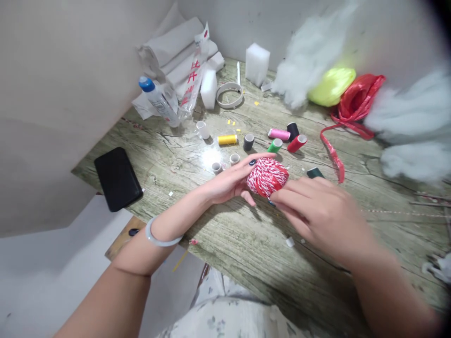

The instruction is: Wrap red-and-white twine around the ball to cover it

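A ball wound with red-and-white twisted twine (265, 174) rests in my left hand (234, 178), whose fingers curve around its left side, one lying stretched along the top. At the ball's lower right edge, my right hand (313, 211) is closed in a pinch, its fingertips against the winding. A length of the same twine (398, 213) runs from behind my right hand toward the right edge of the view. Red material shows between the strands on the ball's underside. The exact grip of the right fingertips is partly hidden.
Several thread spools, including a yellow one (227, 140) and a red one (297, 143), lie beyond the ball. A blue-capped bottle (160, 103), a tape roll (229, 96), white stuffing (310, 51) and red plastic ribbon (357, 101) sit farther back. A black phone (118, 179) lies left.
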Tool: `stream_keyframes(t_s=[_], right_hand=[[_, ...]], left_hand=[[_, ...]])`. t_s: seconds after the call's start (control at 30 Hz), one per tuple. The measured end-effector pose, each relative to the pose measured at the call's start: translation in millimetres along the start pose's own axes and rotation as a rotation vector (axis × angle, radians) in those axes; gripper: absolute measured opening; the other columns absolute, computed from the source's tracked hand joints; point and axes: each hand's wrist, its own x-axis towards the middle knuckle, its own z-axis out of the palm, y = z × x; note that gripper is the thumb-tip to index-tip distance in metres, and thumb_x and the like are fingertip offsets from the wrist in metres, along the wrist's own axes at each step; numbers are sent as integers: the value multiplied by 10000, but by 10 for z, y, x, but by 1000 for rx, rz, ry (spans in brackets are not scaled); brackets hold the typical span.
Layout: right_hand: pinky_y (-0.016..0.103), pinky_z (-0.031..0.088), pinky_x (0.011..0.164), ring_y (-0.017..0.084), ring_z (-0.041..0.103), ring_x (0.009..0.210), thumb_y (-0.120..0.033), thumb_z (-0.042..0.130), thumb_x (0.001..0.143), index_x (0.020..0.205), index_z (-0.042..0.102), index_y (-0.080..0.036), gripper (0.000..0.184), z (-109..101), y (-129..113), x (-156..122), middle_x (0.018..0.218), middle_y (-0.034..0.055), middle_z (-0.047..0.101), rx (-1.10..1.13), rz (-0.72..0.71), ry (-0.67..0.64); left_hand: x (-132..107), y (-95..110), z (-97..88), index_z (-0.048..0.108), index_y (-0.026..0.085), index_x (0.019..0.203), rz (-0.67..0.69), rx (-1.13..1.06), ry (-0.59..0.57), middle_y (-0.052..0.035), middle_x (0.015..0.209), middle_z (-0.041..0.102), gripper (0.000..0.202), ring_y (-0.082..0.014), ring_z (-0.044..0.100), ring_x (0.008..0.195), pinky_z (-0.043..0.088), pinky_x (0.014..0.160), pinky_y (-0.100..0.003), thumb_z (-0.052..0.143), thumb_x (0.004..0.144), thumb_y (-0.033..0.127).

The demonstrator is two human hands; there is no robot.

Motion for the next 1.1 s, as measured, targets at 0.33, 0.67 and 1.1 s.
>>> stream_keyframes(t_s=[0.33,0.67,1.1], right_hand=[[333,333,717,202,578,808,-232,499,974,923,661,-203,172,48,-73,-15,858,25,686,-47,41,-78],[306,391,787,185,618,872,-195,569,927,914,673,-218,108,44,111,-718,921,24,715,191,263,-23],[272,447,816,168,617,894,-52,565,848,866,741,-224,246,321,631,-1403,929,8,747,421,550,257]], left_hand=[[21,-49,18,481,338,1329,70,296,90,-84,1238,587,594,-105,605,737,519,502,-155,734,791,333],[224,-233,495,444,321,1351,-11,481,30,-79,1217,588,594,-125,611,771,560,527,-187,696,814,321],[779,-597,970,452,318,1329,-36,335,-131,-44,1075,565,529,-93,595,656,515,485,-169,668,847,347]])
